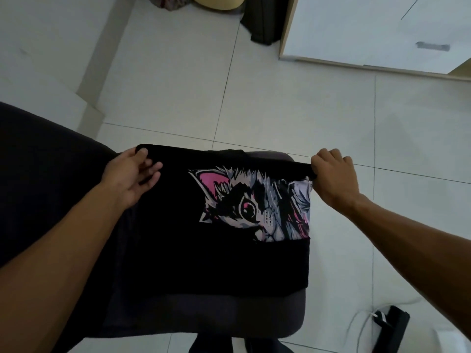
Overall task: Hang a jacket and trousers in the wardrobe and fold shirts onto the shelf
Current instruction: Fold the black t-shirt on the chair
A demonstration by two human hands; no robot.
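**Black cat-print shirt held by its far edge over a chair seat**

Pale floor tiles (280, 103) fill most of the view, with a white cabinet (356, 29) at the upper right and a dark garment (262, 24) hanging down beside it. Below the camera sits a dark chair seat (280, 317), and a black shirt (191, 263) with a pink-and-grey cat print (254, 205) lies spread across it, partly folded so that a plain black band covers the near part of the print.

Both hands are at the shirt's far edge, one at each end. The left hand (132, 177) pinches the left corner between thumb and fingers, palm turned up, with the remaining fingers loosely curled against the cloth. The right hand (334, 174) is closed into a fist around the bunched right corner, knuckles upward, just beyond the edge of the print. The cloth runs taut between the two grips, well apart from each other.

At the lower right, on the floor, lie a white cable (356, 324) and a black device (392, 324).
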